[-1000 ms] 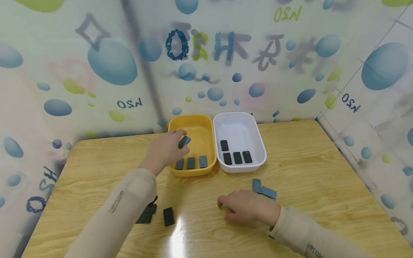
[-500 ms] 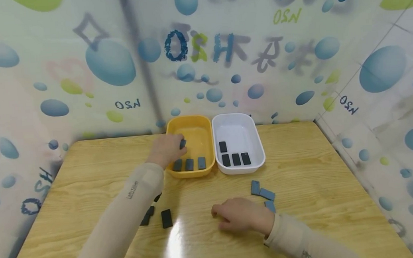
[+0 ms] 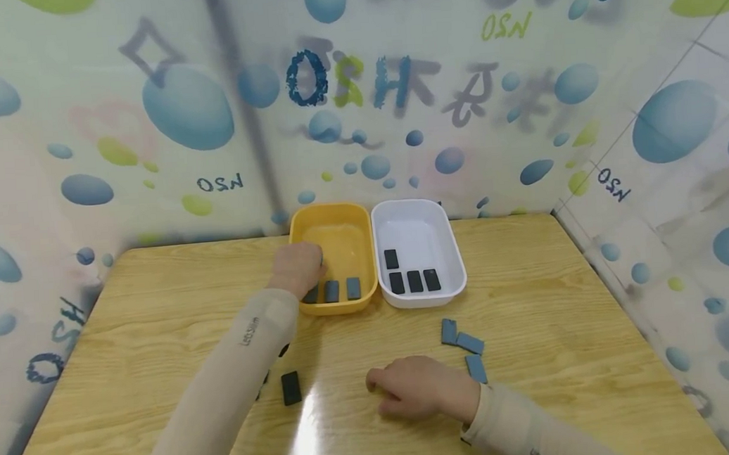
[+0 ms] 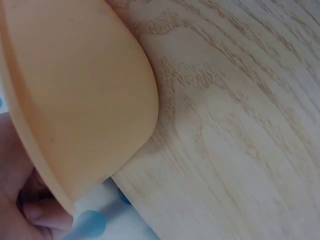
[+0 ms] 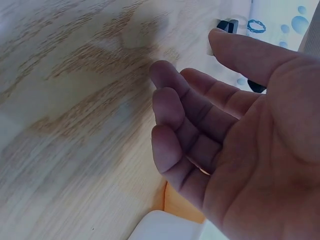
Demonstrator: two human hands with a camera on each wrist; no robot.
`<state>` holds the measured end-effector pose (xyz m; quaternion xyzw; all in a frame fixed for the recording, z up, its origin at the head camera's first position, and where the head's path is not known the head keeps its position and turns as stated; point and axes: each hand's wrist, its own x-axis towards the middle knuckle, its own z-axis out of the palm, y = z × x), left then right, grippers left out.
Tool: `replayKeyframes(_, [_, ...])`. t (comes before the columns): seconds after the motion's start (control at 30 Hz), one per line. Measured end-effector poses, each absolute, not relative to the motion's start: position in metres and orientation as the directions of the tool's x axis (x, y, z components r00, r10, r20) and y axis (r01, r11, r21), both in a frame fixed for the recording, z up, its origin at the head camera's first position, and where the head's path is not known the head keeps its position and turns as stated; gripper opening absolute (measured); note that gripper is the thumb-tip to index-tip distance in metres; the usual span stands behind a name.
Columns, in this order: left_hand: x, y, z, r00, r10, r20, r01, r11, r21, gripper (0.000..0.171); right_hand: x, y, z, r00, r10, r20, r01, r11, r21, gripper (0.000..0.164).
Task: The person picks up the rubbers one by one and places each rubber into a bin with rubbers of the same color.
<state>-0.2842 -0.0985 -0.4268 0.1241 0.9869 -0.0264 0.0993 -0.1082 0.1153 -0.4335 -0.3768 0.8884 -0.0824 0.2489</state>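
My left hand (image 3: 299,266) is inside the left part of the yellow bin (image 3: 371,255), gripping a small flat blue rectangular tile that its fingers almost wholly hide. Beneath it, blue tiles (image 3: 332,291) lie in a row along the bin's near side, one partly covered by the hand. From the left wrist, the bin's outer wall (image 4: 95,90) hides much of the hand (image 4: 20,190). My right hand (image 3: 416,386) hovers low over the table with loosely curled fingers and nothing in them; its palm (image 5: 250,150) shows bare.
Beside the yellow bin stands a white bin (image 3: 459,263) with several black tiles (image 3: 415,281). Three blue tiles (image 3: 470,343) lie on the table (image 3: 570,354) beyond the right hand. A black tile (image 3: 291,388) lies near the left forearm, which partly covers more dark pieces.
My left hand has lowered into the yellow bin with the blue tile, now mostly hidden. My right hand has drifted slightly left and nearer, uncovering a third blue tile.
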Motion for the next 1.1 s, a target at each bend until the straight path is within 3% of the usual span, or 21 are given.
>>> replayKeyframes(0.47, [-0.283, -0.086, -0.432, -0.954, 0.221, -0.204, 0.266, 0.936, -0.231, 0.021, -0.106, 0.108, -0.430, -0.566, -0.750, -0.343, -0.667, 0.661, -0.345, 0.027])
replayKeyframes(1.1, [-0.290, -0.081, -0.435, -0.944, 0.234, -0.233, 0.291, 0.924, -0.249, 0.020, -0.109, 0.111, -0.431, -0.576, -0.719, -0.389, -0.620, 0.695, -0.365, 0.030])
